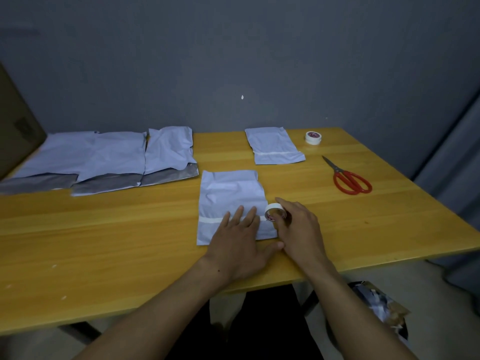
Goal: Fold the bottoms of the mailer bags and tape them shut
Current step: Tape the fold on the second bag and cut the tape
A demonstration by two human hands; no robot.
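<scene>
**Tape going across the near bag's fold**

The left hand (237,239) lies flat with fingers spread, pinning the folded bottom of the mailer bag (228,193) just before me. The right hand (298,227) grips the tape roll (274,211) at the bag's right edge. I judge the film light, limp and slippery, so I'd press on the fold rather than pinch it. Farther along the wooden table (104,242) lie scissors (350,178), a taped bag (272,145) and unfolded bags (104,157), with a grey wall behind.

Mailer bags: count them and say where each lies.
5. Three overlap in a row at the far left: leftmost bag, middle bag, right bag. A taped bag lies farther back; the near bag is under the left hand. Others may hide beneath.
</scene>
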